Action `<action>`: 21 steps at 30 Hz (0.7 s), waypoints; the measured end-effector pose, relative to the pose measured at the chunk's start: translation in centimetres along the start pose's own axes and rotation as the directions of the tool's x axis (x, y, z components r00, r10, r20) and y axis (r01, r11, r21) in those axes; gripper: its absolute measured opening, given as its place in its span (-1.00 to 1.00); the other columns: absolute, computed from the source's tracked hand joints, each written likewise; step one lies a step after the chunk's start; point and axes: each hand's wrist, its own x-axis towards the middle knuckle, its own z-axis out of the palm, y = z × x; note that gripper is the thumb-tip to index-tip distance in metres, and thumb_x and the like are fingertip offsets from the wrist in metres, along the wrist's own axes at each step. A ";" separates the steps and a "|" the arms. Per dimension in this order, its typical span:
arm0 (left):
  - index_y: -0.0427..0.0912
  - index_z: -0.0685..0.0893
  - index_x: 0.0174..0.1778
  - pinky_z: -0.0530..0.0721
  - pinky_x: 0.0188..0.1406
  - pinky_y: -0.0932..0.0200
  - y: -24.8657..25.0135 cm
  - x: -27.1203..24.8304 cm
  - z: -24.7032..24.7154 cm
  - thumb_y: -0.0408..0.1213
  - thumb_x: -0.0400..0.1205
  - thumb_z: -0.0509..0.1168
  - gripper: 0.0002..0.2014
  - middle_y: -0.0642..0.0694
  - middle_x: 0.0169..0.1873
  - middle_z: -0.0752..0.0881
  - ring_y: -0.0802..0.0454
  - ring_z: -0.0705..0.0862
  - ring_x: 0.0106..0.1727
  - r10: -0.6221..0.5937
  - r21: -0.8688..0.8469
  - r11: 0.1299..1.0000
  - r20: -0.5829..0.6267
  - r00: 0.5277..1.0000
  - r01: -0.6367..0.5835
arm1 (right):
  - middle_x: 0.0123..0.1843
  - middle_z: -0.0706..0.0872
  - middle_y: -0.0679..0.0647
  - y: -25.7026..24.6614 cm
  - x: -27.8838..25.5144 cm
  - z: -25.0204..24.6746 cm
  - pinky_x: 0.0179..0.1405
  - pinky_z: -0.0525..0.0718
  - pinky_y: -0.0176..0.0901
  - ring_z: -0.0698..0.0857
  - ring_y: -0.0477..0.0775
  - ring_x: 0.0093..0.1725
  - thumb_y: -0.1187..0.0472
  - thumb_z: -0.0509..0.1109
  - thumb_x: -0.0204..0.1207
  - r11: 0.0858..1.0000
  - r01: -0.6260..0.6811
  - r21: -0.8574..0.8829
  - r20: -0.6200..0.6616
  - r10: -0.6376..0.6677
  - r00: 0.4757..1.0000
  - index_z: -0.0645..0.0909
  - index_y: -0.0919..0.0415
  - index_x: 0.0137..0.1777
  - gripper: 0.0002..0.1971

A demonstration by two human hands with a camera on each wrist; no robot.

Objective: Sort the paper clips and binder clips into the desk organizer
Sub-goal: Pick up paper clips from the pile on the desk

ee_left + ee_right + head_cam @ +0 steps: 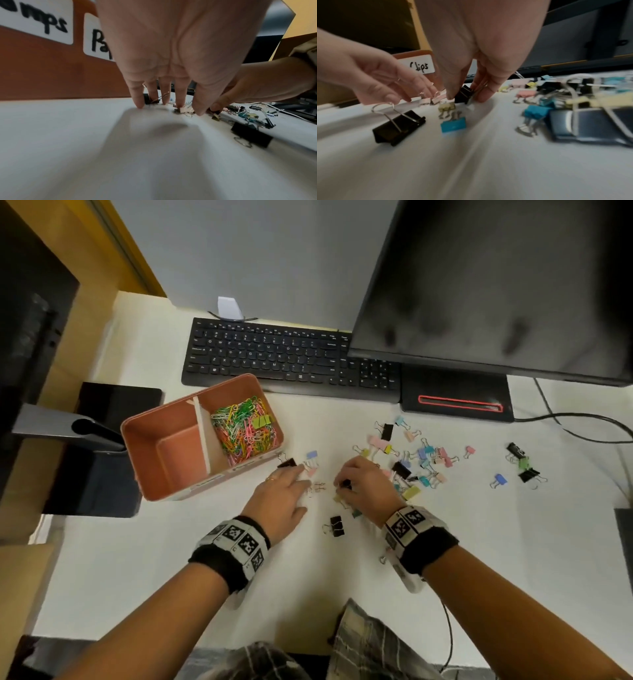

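Observation:
A pink desk organizer (178, 450) stands left of my hands; its right compartment holds colourful paper clips (239, 429) and a yellow-green binder clip (262, 421), while the left one is bare. My left hand (301, 477) has straight fingers (139, 102) touching the desk among small pink clips (182, 109). Beside it, my right hand (342, 486) pinches a small black binder clip (464, 94) between thumb and fingers, low on the desk. A larger black binder clip (399, 127), a blue one (453, 124) and a yellow one (447, 106) lie nearer my wrists.
Several mixed binder clips (421, 457) lie scattered on the white desk to the right. A black keyboard (274, 354), a monitor (496, 285) and its base (455, 395) stand behind. A cable (582, 426) runs at far right. A dark object (102, 446) sits left of the organizer.

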 end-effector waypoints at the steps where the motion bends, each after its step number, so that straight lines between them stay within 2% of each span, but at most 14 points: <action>1: -0.07 0.51 0.37 0.37 0.49 -0.07 0.0 -0.1 0.3 -0.16 0.59 0.26 -0.59 -0.08 0.53 0.33 -0.10 0.25 0.55 0.000 -0.014 1.000 -0.013 1.000 -0.001 | 0.06 0.61 0.09 0.4 -0.4 -0.2 0.14 0.64 0.03 0.61 0.04 0.01 0.28 0.43 0.46 0.999 -0.002 0.034 -0.031 0.003 1.000 0.71 0.23 -0.05 -0.90; 3: -0.07 0.63 0.21 0.38 0.46 -0.03 0.2 -0.6 0.5 -0.19 0.58 0.26 -0.72 -0.07 0.46 0.43 -0.10 0.32 0.50 -0.007 -0.067 0.998 -0.046 0.999 0.004 | -0.02 0.64 0.05 1.1 -1.3 -0.9 0.09 0.68 -0.03 0.62 -0.02 -0.06 0.27 0.45 0.46 0.995 0.013 0.099 -0.117 -0.001 0.993 0.71 0.21 -0.09 -0.93; 5: -0.06 0.69 0.09 0.46 0.37 -0.04 0.3 -0.8 0.7 -0.18 0.58 0.26 -0.79 -0.04 0.33 0.54 -0.11 0.43 0.36 -0.012 -0.094 0.996 -0.105 0.994 0.002 | -0.03 0.66 0.03 1.4 -2.0 -1.8 0.08 0.69 -0.08 0.62 -0.05 -0.07 0.23 0.46 0.46 0.987 0.026 0.161 -0.206 0.008 0.978 0.70 0.18 -0.05 -0.90; 7: -0.04 0.69 0.07 0.53 0.19 -0.02 0.6 -0.5 0.6 -0.18 0.58 0.26 -0.81 0.01 0.14 0.61 -0.07 0.51 0.15 -0.005 -0.078 0.997 -0.210 0.978 -0.012 | 0.07 0.69 0.02 1.7 -2.4 -2.9 0.15 0.67 -0.10 0.63 -0.06 0.03 0.16 0.46 0.47 0.984 0.030 0.175 -0.248 0.014 0.969 0.68 0.13 0.09 -0.80; 9: -0.04 0.66 0.09 0.53 0.08 0.05 1.2 0.3 0.3 -0.16 0.60 0.17 -0.77 0.03 0.05 0.63 -0.04 0.52 0.07 -0.018 -0.063 0.998 -0.278 0.960 0.001 | 0.25 0.67 0.00 2.0 -2.2 -4.1 0.31 0.59 -0.08 0.60 -0.04 0.22 0.07 0.45 0.48 0.991 0.001 0.137 -0.249 0.034 0.968 0.61 0.07 0.23 -0.67; 11: -0.08 0.61 0.14 0.54 0.10 0.00 1.7 1.5 0.1 -0.14 0.62 0.11 -0.74 -0.01 0.11 0.62 -0.05 0.55 0.10 -0.053 -0.036 0.998 -0.281 0.958 0.045 | 0.35 0.62 0.00 2.4 -1.7 -5.2 0.44 0.48 0.00 0.52 0.01 0.36 0.07 0.41 0.50 0.994 -0.047 0.103 -0.304 0.076 0.950 0.57 0.05 0.31 -0.63; 13: -0.13 0.54 0.25 0.55 0.18 -0.06 2.0 2.7 0.1 -0.19 0.62 0.15 -0.70 -0.06 0.23 0.57 -0.09 0.56 0.19 -0.117 -0.030 0.993 -0.221 0.968 0.113 | 0.43 0.54 0.03 3.0 -0.6 -6.2 0.49 0.43 0.09 0.46 0.09 0.43 0.15 0.36 0.54 0.990 -0.097 0.101 -0.346 0.127 0.930 0.49 0.03 0.38 -0.61; 15: -0.16 0.50 0.32 0.55 0.23 -0.11 2.3 3.5 0.1 -0.22 0.61 0.17 -0.65 -0.10 0.31 0.52 -0.12 0.57 0.22 -0.159 -0.010 0.987 -0.169 0.973 0.159 | 0.56 0.36 0.07 3.7 0.9 -6.7 0.48 0.45 0.19 0.40 0.18 0.50 0.21 0.31 0.56 0.982 -0.153 0.113 -0.259 0.178 0.949 0.39 -0.07 0.46 -0.53; 17: -0.17 0.52 0.31 0.55 0.24 -0.13 2.6 4.1 0.2 -0.24 0.60 0.17 -0.66 -0.11 0.33 0.50 -0.12 0.57 0.21 -0.167 0.020 0.985 -0.155 0.974 0.172 | 0.64 0.20 0.08 3.8 1.8 -6.3 0.50 0.42 0.21 0.29 0.23 0.57 0.19 0.29 0.55 0.982 -0.189 0.011 -0.111 0.189 0.976 0.35 -0.15 0.48 -0.50; 19: -0.17 0.56 0.27 0.52 0.26 -0.15 2.7 4.3 0.2 -0.28 0.59 0.19 -0.68 -0.11 0.32 0.51 -0.14 0.58 0.20 -0.167 0.015 0.985 -0.159 0.973 0.171 | 0.66 0.13 0.08 3.5 1.9 -5.3 0.51 0.38 0.20 0.27 0.25 0.57 0.16 0.30 0.53 0.984 -0.136 -0.114 -0.001 0.137 0.991 0.43 -0.18 0.42 -0.54; 21: -0.18 0.62 0.20 0.52 0.26 -0.16 2.7 4.5 0.2 -0.33 0.58 0.21 -0.72 -0.13 0.26 0.55 -0.16 0.60 0.15 -0.169 -0.031 0.986 -0.182 0.969 0.166 | 0.67 0.10 0.07 3.2 1.2 -4.6 0.52 0.39 0.16 0.31 0.21 0.56 0.18 0.30 0.53 0.992 -0.057 -0.115 0.045 0.062 0.997 0.46 -0.17 0.41 -0.54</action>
